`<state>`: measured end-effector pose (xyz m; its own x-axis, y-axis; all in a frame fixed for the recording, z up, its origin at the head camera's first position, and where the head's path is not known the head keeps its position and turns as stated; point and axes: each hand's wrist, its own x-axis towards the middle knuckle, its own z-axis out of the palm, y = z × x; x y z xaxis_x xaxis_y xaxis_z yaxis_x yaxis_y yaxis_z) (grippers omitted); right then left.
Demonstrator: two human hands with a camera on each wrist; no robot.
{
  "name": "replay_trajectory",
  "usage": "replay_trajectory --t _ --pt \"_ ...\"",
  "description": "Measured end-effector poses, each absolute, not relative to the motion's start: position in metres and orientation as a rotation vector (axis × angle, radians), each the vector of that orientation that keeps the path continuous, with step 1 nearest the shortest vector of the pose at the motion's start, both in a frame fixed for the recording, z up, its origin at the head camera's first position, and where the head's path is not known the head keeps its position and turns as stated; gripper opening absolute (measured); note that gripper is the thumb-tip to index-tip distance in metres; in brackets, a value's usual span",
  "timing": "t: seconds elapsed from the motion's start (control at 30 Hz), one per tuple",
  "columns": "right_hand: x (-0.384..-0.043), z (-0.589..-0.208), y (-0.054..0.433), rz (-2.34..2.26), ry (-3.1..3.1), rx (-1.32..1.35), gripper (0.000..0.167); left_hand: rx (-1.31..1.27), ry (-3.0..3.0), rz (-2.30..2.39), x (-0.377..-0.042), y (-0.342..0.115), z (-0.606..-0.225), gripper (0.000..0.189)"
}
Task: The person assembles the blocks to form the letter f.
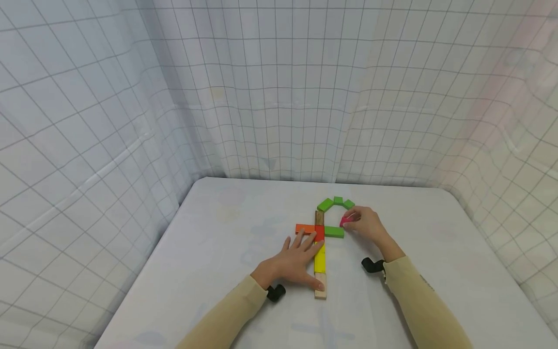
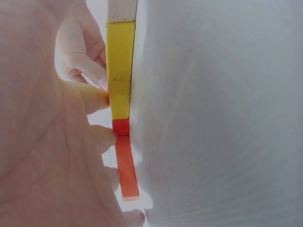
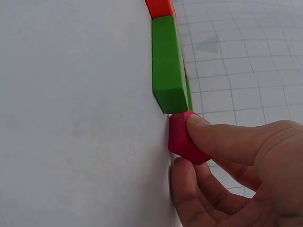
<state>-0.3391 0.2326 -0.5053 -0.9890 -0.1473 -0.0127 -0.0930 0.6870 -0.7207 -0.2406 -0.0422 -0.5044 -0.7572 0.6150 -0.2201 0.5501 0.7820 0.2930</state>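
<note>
My right hand (image 1: 367, 226) pinches a pink block (image 3: 182, 135) between thumb and fingers, close to the end of a green block (image 1: 334, 232). Fingers spread, my left hand (image 1: 296, 263) rests over a column of blocks. That column has a pale wooden block (image 1: 320, 294) at the near end, then a yellow block (image 1: 320, 261), a red block (image 1: 320, 232) and a brown wooden block (image 1: 319, 218). An orange block (image 1: 304, 228) reaches left from the red one, the green block right. Beyond them, small green blocks (image 1: 338, 200) form a curve.
A white cloth covers the table (image 1: 235, 208). White grid-patterned curtains (image 1: 279, 97) stand at the back and both sides. A black camera mount (image 1: 372, 265) sits at the right wrist, another mount (image 1: 276, 293) at the left wrist.
</note>
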Motion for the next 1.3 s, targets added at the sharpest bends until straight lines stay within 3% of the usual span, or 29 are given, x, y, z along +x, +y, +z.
replay_trajectory --t 0.37,1.3 --pt "-0.341 -0.506 0.236 -1.231 2.81 -0.147 0.037 0.897 2.672 0.295 -0.241 -0.042 -0.507 0.116" --pt "-0.355 -0.503 0.256 -1.469 2.744 0.116 0.034 0.914 2.669 0.308 -0.241 -0.042 -0.505 0.116"
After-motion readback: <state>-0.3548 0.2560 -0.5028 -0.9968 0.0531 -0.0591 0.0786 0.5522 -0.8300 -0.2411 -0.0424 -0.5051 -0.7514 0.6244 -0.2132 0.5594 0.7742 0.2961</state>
